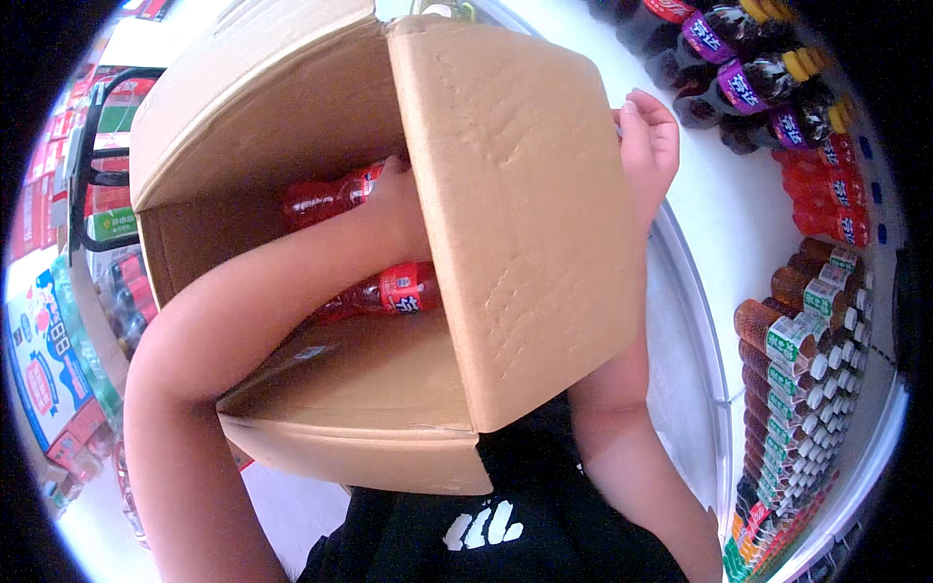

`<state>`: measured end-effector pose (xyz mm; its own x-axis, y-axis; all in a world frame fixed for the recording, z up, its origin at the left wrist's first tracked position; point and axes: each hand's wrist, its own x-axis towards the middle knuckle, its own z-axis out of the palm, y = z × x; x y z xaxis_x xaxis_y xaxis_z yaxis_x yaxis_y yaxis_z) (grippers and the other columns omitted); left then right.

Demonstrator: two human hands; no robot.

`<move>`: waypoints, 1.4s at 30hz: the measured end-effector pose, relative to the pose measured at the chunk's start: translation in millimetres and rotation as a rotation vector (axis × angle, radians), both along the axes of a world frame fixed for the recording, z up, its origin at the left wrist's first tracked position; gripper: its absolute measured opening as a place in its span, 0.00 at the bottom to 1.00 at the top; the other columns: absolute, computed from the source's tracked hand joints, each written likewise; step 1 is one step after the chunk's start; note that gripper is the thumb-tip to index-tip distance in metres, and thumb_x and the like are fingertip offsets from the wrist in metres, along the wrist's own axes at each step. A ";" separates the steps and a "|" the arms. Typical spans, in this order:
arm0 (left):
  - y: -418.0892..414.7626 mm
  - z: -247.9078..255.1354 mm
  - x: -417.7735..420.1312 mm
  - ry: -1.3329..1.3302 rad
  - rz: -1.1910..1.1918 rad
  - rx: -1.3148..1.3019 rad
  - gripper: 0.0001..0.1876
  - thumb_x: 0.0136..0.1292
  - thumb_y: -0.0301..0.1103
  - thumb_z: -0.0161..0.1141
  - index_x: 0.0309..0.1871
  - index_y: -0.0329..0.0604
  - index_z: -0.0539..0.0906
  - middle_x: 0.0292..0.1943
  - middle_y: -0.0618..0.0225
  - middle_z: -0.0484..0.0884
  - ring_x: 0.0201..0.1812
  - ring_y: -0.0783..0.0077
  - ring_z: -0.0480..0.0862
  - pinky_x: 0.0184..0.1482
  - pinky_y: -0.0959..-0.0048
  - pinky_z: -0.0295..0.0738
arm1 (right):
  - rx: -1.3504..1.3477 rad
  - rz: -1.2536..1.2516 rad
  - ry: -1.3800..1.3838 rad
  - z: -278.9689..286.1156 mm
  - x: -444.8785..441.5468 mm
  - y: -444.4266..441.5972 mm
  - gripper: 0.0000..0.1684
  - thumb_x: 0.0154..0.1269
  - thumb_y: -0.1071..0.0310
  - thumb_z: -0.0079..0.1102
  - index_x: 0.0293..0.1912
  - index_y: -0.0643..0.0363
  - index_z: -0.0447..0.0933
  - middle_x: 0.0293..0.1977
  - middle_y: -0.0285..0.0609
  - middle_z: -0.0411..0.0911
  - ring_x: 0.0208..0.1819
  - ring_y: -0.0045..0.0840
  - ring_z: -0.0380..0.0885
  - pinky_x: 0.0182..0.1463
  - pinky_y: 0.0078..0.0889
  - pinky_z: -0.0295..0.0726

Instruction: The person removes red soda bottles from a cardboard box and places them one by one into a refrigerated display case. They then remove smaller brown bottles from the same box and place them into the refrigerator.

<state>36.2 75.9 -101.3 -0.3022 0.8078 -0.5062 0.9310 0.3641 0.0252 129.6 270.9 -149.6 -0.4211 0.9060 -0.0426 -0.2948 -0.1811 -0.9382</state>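
A cardboard box (pixel 525 218) tilts open before me, its flaps folded outward. Inside lie red plastic drink bottles, an upper bottle (pixel 313 202) and a lower bottle (pixel 408 288), both with red labels. My left arm reaches into the box, and my left hand (pixel 397 200) is at the upper bottle's label. The right flap covers part of that hand, so its grip cannot be made out. Beyond the flap's far side, my right hand (pixel 651 142) has its fingers curled near the box edge. Whether it pinches anything is unclear.
To the right, a shelf (pixel 700 248) carries purple-label bottles (pixel 740 86), red bottles (pixel 824 189) and rows of brown drink bottles with white caps (pixel 783 342). A black metal frame (pixel 91 175) and packaged goods (pixel 47 350) stand left.
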 end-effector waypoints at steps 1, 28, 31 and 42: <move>1.3 -2.1 2.2 -0.008 0.018 0.006 0.45 0.65 0.65 0.56 0.83 0.62 0.57 0.84 0.61 0.52 0.83 0.49 0.51 0.72 0.32 0.56 | 0.009 0.011 -0.007 0.5 0.3 -0.8 0.12 0.73 0.73 0.58 0.53 0.65 0.75 0.43 0.41 0.82 0.42 0.19 0.80 0.46 0.24 0.78; -42.2 71.2 -49.8 -0.477 -0.506 0.431 0.20 0.43 0.49 0.70 0.33 0.44 0.88 0.51 0.50 0.78 0.56 0.44 0.76 0.55 0.50 0.75 | -0.133 0.082 0.031 -11.1 -4.8 0.5 0.10 0.75 0.71 0.57 0.52 0.63 0.76 0.42 0.40 0.80 0.38 0.20 0.77 0.42 0.25 0.78; -44.6 85.5 -61.4 -0.502 -0.426 0.460 0.20 0.43 0.48 0.71 0.33 0.42 0.87 0.51 0.48 0.78 0.54 0.43 0.77 0.55 0.49 0.76 | -0.129 0.088 0.002 -11.9 -6.8 -3.8 0.10 0.75 0.71 0.57 0.52 0.63 0.76 0.41 0.40 0.81 0.38 0.20 0.77 0.42 0.25 0.78; -42.1 130.5 -62.6 -0.828 -0.420 0.781 0.14 0.43 0.42 0.70 0.29 0.44 0.85 0.51 0.49 0.76 0.50 0.46 0.79 0.57 0.57 0.76 | -0.105 0.066 -0.118 2.6 -0.4 -14.0 0.10 0.76 0.71 0.56 0.52 0.63 0.76 0.41 0.39 0.81 0.39 0.21 0.77 0.44 0.26 0.79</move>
<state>-26.4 33.8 29.2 0.2414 0.9389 0.2452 0.5709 -0.3418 0.7465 129.1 256.9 -147.0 -0.4656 0.8646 -0.1886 -0.1676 -0.2954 -0.9406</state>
